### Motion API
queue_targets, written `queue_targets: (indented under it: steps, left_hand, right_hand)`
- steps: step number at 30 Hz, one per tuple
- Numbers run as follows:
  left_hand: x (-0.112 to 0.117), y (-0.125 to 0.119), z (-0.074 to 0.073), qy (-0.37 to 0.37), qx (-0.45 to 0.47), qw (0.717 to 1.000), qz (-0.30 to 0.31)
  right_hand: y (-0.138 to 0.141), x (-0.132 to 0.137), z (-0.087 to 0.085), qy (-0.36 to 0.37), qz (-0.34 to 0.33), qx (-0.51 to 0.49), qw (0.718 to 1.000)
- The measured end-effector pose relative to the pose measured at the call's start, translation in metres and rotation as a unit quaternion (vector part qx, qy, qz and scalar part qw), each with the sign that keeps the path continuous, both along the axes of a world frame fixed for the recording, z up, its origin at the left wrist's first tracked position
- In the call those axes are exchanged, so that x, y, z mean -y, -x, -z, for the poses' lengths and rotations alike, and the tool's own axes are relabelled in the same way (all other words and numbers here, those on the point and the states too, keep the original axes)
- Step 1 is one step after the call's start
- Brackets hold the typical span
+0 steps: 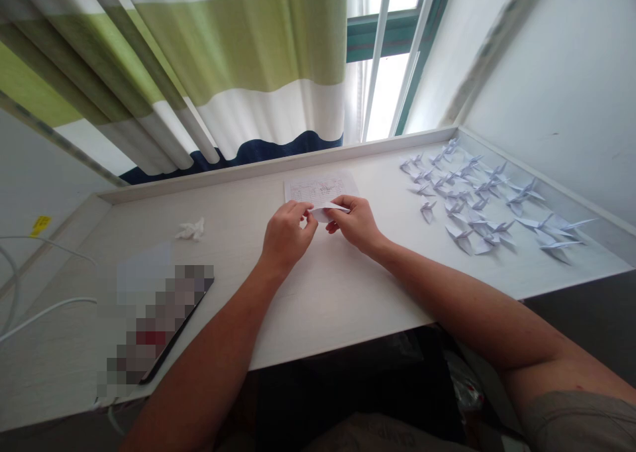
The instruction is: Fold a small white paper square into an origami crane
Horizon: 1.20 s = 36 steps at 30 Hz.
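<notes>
Between your 2 hands, just above the worktop (318,319), is the piece of white paper (328,213) being worked. Your left hand (289,230) pinches its left end between thumb and fingers, and your right hand (360,221) pinches it at the right, so each grip is pressed onto the paper. From its flat, tapering outline, I judge it only part-folded; no spread wings show, though your fingers cover some of it. To your right stand the paper cranes (489,187) that look finished, probably 20 or more, crowded and overlapping too much for an exact count. The batch seems well along, with this 1 piece the only plainly unfinished fold in sight; you cannot tell from here how many are wanted. Just beyond your hands lies a printed sheet (320,188), partly hidden by them. To your left sits a crumpled white wad (191,230), and nearer you a flat, dark-edged object (159,326), blurred out, beside your left forearm (213,346). White cables (50,311) cross the far left. Nothing blocks the fold itself, but your right forearm (447,283) lies near the closest cranes, so a wide sweep might knock them.
</notes>
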<state>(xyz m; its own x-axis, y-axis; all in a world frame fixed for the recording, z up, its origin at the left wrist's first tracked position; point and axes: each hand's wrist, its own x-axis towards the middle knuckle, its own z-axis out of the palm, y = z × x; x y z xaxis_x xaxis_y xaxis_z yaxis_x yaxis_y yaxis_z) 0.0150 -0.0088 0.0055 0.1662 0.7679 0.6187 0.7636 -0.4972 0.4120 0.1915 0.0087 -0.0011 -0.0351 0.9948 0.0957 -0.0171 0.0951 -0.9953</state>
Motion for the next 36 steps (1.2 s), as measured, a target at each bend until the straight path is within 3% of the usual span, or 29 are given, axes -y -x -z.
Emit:
queue_targets:
  steps: [3, 8, 14, 27, 29, 32, 34, 36]
  left_hand:
    - [-0.004, 0.009, 0.000, -0.034, 0.005, 0.999, -0.001]
    - [-0.010, 0.016, 0.000, -0.064, -0.013, 0.987, 0.146]
    - [-0.013, 0.015, 0.003, -0.063, 0.010, 0.986, 0.156]
    - [-0.009, 0.019, -0.007, -0.178, 0.010, 0.963, 0.202]
    - [-0.009, 0.018, -0.007, -0.158, 0.046, 0.974, 0.157]
    - [-0.007, 0.013, -0.002, -0.034, 0.147, 0.983, 0.103]
    - [-0.007, 0.009, 0.004, 0.069, 0.187, 0.972, 0.122]
    - [-0.008, 0.007, 0.008, 0.090, 0.189, 0.967, 0.143]
  right_hand:
    - [-0.004, -0.002, -0.003, 0.014, 0.016, -0.003, 1.000]
    - [-0.007, -0.002, -0.008, 0.034, 0.009, -0.034, 0.999]
    - [-0.005, 0.000, -0.011, 0.039, -0.031, -0.051, 0.997]
    - [-0.014, -0.006, -0.013, 0.100, -0.101, -0.107, 0.984]
    - [-0.015, -0.007, -0.012, 0.100, -0.081, -0.102, 0.986]
    - [-0.016, -0.009, -0.012, 0.082, -0.046, -0.096, 0.991]
    - [-0.014, -0.007, -0.012, 0.058, -0.048, -0.104, 0.992]
    - [-0.012, -0.005, -0.012, 0.044, -0.065, -0.108, 0.991]
